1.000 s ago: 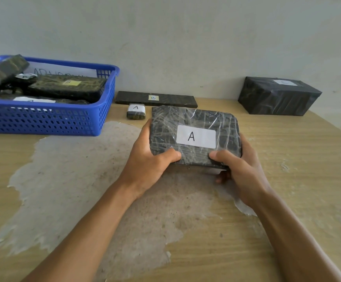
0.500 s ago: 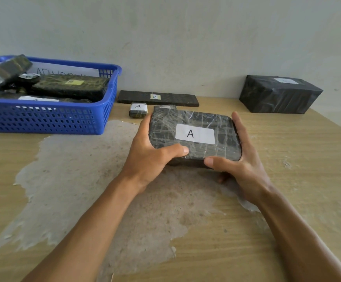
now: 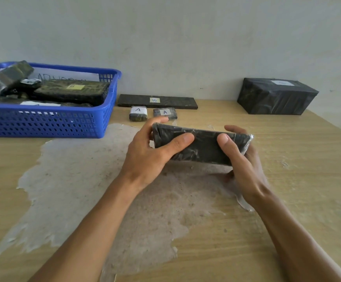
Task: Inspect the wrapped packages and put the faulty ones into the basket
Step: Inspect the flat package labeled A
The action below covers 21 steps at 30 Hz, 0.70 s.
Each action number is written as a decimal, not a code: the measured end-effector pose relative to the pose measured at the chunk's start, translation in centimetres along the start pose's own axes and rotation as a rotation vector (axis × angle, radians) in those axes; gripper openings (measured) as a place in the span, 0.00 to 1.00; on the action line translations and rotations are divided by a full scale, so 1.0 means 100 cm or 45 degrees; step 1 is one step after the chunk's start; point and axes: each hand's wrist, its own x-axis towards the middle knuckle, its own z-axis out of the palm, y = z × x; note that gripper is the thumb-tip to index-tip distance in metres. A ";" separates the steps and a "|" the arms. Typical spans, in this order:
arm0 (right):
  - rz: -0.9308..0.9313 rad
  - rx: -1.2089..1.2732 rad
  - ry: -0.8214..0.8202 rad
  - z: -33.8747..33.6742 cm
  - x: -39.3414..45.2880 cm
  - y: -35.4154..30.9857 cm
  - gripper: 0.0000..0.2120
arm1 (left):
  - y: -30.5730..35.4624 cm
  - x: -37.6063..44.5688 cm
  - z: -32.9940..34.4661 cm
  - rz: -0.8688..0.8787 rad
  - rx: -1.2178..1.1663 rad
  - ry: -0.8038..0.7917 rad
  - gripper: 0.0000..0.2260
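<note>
Gripping: wrapped package (image 3: pixel 202 146) clamped edge-on between left hand (image 3: pixel 147 157) and right hand (image 3: pixel 240 157), thumbs on near face.
Package position: held above desk (image 3: pixel 287 200), right of and nearer than blue basket (image 3: pixel 49 125).
Basket contents: several wrapped packages.

The blue plastic basket (image 3: pixel 43 123) runs off the left edge; the white paper sheet (image 3: pixel 64 76) inside it carries writing half hidden by dark wrapped packages (image 3: pixel 72 92)

One blue basket (image 3: pixel 43 123), five wrapped packages outside it, two hands.
</note>
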 end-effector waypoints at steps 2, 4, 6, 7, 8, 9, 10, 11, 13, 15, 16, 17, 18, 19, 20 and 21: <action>0.020 0.010 0.012 0.000 -0.001 -0.002 0.34 | 0.001 -0.001 0.002 0.024 0.004 -0.061 0.24; 0.073 -0.006 0.042 0.000 -0.001 -0.004 0.35 | 0.000 -0.002 0.003 0.051 0.004 -0.127 0.19; 0.100 -0.061 0.066 -0.001 0.000 -0.003 0.36 | 0.000 -0.002 0.004 0.053 0.001 -0.154 0.18; 0.095 -0.080 0.064 -0.001 0.001 -0.002 0.36 | -0.001 -0.002 0.004 0.056 0.003 -0.155 0.19; 0.090 -0.087 0.057 -0.002 0.001 -0.001 0.36 | 0.000 -0.003 0.004 0.059 0.006 -0.154 0.19; 0.086 -0.090 0.045 -0.002 0.001 -0.001 0.36 | 0.001 -0.003 0.004 0.062 0.010 -0.146 0.19; 0.083 -0.089 0.026 -0.002 0.001 -0.001 0.36 | 0.001 -0.004 0.004 0.062 0.014 -0.132 0.19; 0.085 -0.078 0.006 -0.002 0.001 -0.001 0.35 | 0.002 -0.004 0.004 0.060 0.016 -0.118 0.19; 0.097 -0.035 -0.026 -0.002 0.001 -0.001 0.32 | 0.001 -0.004 0.004 0.040 0.010 -0.101 0.19; 0.109 -0.005 -0.027 -0.002 0.001 -0.001 0.31 | 0.001 -0.004 0.005 0.029 0.018 -0.092 0.20; 0.114 0.003 -0.021 -0.002 0.001 -0.001 0.32 | 0.002 -0.005 0.006 0.030 0.037 -0.087 0.21; 0.117 0.007 -0.012 -0.002 0.001 -0.002 0.32 | 0.002 -0.006 0.006 0.030 0.059 -0.085 0.21; 0.118 0.011 -0.004 -0.001 0.002 -0.002 0.32 | 0.002 -0.006 0.006 0.028 0.076 -0.092 0.20; 0.121 0.014 0.004 -0.001 0.002 -0.003 0.32 | 0.001 -0.006 0.006 0.026 0.084 -0.105 0.19; 0.125 0.018 0.012 -0.001 0.002 -0.003 0.32 | 0.001 -0.006 0.006 0.025 0.088 -0.123 0.19; 0.127 0.021 0.015 -0.001 0.002 -0.004 0.32 | 0.001 -0.005 0.006 0.025 0.088 -0.134 0.18</action>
